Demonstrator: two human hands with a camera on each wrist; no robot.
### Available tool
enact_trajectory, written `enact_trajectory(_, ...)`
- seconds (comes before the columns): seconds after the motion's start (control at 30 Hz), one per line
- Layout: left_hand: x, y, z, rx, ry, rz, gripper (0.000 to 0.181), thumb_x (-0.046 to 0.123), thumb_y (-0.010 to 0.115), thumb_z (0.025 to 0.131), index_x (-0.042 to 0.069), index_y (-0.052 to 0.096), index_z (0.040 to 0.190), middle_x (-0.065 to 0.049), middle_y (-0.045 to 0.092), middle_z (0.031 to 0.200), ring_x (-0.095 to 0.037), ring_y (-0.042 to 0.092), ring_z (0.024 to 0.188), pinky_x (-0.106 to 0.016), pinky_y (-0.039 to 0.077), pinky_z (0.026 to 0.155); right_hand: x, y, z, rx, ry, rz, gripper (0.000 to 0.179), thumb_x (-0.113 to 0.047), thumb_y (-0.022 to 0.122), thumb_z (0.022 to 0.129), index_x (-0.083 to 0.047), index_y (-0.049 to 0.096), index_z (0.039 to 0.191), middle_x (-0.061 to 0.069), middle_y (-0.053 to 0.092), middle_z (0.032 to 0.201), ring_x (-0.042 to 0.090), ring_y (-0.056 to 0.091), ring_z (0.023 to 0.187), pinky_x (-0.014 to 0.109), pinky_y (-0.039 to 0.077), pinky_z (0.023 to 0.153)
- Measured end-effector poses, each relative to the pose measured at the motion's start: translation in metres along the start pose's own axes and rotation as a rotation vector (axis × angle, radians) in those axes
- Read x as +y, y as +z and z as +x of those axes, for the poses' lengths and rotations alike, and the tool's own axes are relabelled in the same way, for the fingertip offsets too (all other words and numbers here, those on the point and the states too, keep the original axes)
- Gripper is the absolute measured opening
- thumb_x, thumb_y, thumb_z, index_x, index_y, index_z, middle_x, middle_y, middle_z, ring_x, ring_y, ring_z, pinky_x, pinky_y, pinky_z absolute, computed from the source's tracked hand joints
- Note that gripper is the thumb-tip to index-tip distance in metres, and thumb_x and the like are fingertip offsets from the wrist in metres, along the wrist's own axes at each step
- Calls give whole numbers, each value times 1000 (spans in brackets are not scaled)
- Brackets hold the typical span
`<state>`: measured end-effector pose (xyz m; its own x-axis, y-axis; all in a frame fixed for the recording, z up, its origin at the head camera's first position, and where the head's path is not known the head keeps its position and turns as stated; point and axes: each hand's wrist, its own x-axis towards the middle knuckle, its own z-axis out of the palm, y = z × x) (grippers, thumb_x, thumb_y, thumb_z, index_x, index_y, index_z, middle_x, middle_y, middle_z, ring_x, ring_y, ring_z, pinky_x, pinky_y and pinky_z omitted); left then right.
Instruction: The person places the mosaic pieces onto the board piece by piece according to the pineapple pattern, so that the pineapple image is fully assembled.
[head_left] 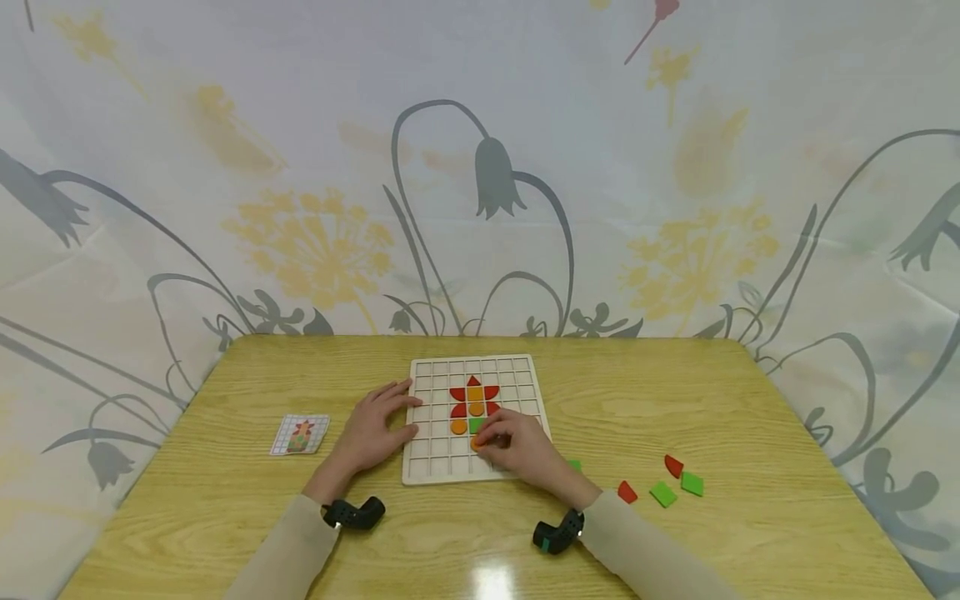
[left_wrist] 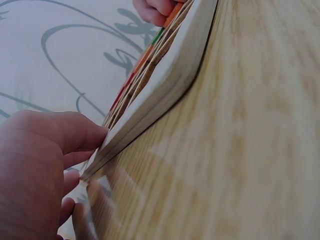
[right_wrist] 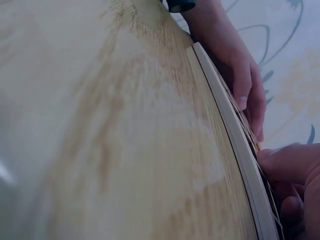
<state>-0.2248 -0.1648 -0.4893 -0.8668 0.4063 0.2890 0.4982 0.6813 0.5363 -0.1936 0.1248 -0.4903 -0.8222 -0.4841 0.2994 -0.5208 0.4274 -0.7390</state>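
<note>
A white grid board lies on the table with a pattern of red, orange and green pieces in its cells. My right hand is over its lower middle, thumb and fingertips pinching an orange round piece just below a green square. Another orange round piece sits to the left of that square. My left hand rests at the board's left edge with fingers extended; in the left wrist view the thumb touches the board's side. The right hand covers part of the board's lower right.
A pattern card lies left of the board, showing a similar coloured figure on a grid. To the right are loose red quarter-circle pieces and green squares, one partly hidden by the right wrist. A patterned curtain stands behind the table.
</note>
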Motion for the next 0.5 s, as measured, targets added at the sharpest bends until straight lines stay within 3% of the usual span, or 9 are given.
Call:
enact_trajectory(0.33, 2, -2, -2, -5, 0, 0, 36, 20, 71, 91, 11, 68, 125, -12, 43, 154, -38, 34, 142, -63, 25, 112, -1, 1, 0, 11, 11, -8, 8, -9, 76, 88, -16, 78, 92, -8, 64, 102, 7, 58, 82, 24, 52, 68)
enact_trajectory(0.5, 3, -2, -1, -4, -7, -5, 36, 20, 71, 90, 11, 68, 125, -13, 43, 153, -38, 34, 142, -62, 24, 113, -3, -3, 0, 49, 44, 59, 9, -7, 75, 88, -15, 79, 91, -8, 67, 101, 10, 61, 85, 26, 54, 71)
